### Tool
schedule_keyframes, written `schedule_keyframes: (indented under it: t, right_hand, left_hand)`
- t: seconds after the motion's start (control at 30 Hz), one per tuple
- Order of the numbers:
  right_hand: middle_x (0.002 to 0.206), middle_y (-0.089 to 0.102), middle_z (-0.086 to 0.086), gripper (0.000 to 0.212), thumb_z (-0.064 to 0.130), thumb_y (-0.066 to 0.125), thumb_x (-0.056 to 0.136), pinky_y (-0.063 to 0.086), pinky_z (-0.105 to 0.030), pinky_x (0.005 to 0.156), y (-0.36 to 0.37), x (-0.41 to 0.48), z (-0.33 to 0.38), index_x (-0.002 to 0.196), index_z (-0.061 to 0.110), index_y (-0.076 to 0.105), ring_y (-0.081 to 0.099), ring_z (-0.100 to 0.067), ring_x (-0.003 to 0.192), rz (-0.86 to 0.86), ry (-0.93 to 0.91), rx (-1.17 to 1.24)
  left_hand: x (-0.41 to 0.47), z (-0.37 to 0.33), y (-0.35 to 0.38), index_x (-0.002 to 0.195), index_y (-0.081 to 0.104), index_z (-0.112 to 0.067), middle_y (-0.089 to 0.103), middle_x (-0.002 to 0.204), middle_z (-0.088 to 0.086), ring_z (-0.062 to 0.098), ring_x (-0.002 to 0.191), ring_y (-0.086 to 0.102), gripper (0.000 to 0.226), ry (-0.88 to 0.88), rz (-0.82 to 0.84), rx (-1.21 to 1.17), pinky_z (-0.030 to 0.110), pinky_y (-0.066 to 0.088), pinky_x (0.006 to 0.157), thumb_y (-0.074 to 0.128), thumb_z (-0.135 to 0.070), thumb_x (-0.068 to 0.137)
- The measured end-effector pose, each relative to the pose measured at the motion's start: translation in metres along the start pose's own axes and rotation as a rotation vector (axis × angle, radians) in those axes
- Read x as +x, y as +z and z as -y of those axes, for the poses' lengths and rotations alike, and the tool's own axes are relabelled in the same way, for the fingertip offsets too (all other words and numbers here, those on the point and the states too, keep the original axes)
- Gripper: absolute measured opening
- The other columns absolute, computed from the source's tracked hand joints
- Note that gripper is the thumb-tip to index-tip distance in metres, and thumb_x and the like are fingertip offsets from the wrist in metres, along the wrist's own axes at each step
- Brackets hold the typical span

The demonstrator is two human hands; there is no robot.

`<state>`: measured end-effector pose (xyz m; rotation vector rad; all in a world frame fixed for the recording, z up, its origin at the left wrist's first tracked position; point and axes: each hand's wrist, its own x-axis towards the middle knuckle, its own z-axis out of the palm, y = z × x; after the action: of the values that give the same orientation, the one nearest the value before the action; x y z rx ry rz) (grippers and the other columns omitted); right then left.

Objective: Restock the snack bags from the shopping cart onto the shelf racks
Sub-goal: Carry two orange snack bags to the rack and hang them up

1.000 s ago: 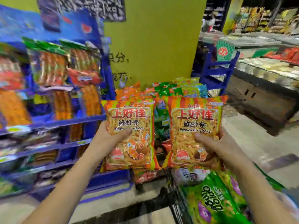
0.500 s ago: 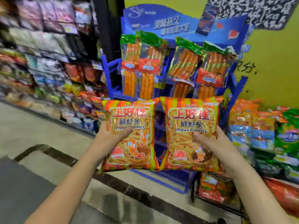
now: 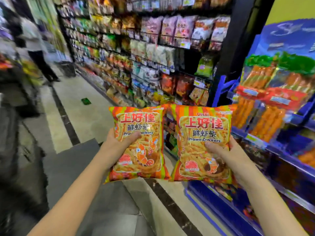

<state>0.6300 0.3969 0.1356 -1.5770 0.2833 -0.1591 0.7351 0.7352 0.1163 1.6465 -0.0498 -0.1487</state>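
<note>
Left hand (image 3: 115, 147) and right hand (image 3: 226, 155), arms extended, each grip closed on an upright prawn cracker bag (image 3: 138, 143); view has swung left to the aisle shelves (image 3: 153, 57).

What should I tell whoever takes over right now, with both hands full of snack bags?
Left hand: shut on one orange-and-green striped prawn cracker bag, thumb on its front.
Right hand: shut on a second matching prawn cracker bag.
Both bags are held upright, side by side, in the aisle, in front of the dark snack shelving; the blue display rack stands to the right.
Done: two bags in hand.
Left: neither is shelved; find their slot and place them. The cart is out of view.
</note>
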Motion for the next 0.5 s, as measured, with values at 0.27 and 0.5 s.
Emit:
schedule_keyframes:
  t: [0.27,0.5]
  right_hand:
    - [0.115,0.078,0.005,0.069,0.037,0.086,0.073,0.057,-0.052,0.096,0.09,0.116,0.017,0.135,0.032,0.057,0.077,-0.022,0.101,0.242,-0.046,-0.017]
    - [0.117,0.077,0.007,0.091,0.052,0.096,0.059,0.056,-0.05,0.098,0.123,0.235,0.014,0.138,0.033,0.055,0.076,-0.02,0.103,0.377,-0.07,-0.004]
  left_hand:
    - [0.045,-0.004,-0.072,0.136,0.048,-0.038,0.076,0.117,-0.005,0.021,0.097,0.078,0.096,0.009,-0.152,0.008,0.051,0.061,0.089,0.09,-0.071,0.056]
    - [0.128,-0.004,-0.084,0.14,0.045,-0.04,0.074,0.122,-0.002,0.024,0.1,0.077,0.102,-0.014,-0.279,-0.027,0.053,0.06,0.09,0.092,-0.069,0.055]
